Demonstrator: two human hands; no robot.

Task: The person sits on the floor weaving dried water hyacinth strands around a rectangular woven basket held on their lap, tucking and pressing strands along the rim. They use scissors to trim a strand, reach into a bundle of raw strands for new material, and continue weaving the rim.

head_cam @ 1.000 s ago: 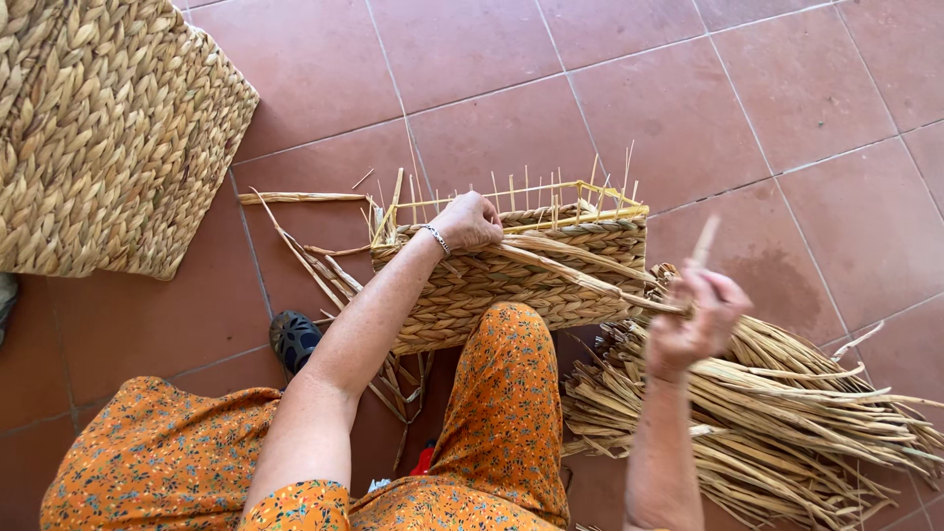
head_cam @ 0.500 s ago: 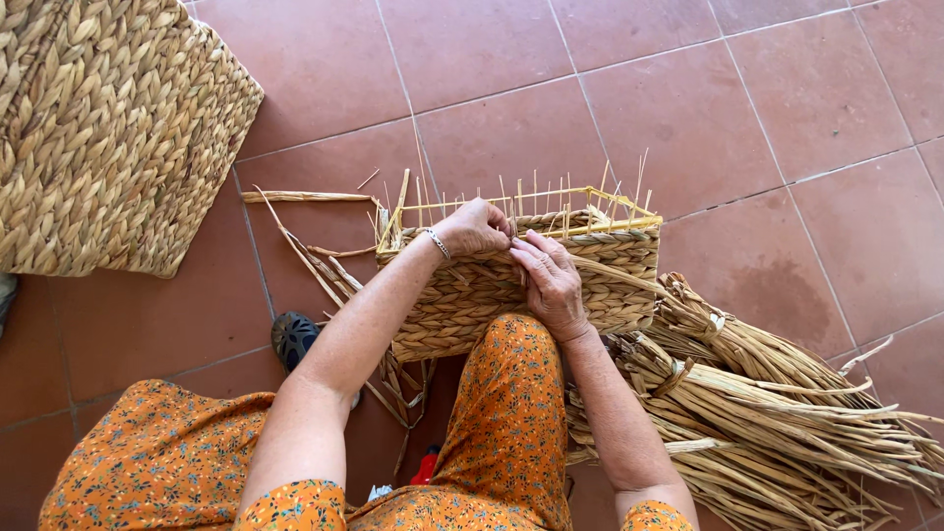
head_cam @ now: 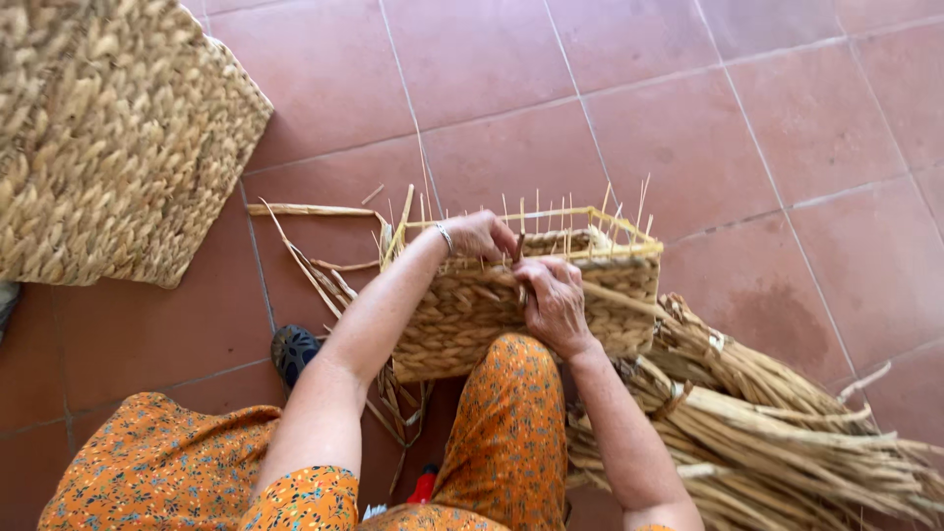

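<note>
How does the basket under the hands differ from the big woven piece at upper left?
The small basket has bare stakes sticking up from its rim; the large woven piece shows none. The small basket is touched by the left hand and right hand; the large woven piece lies apart, untouched and cut off by the frame. Both are tan braided fibre.

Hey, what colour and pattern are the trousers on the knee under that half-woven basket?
Orange trousers with a small floral print, clearest in the head view.

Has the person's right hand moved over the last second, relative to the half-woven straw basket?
Yes. The right hand came in from the loose straw bundle on the right, and now rests on the half-woven straw basket's front rim, beside the left hand.
</note>
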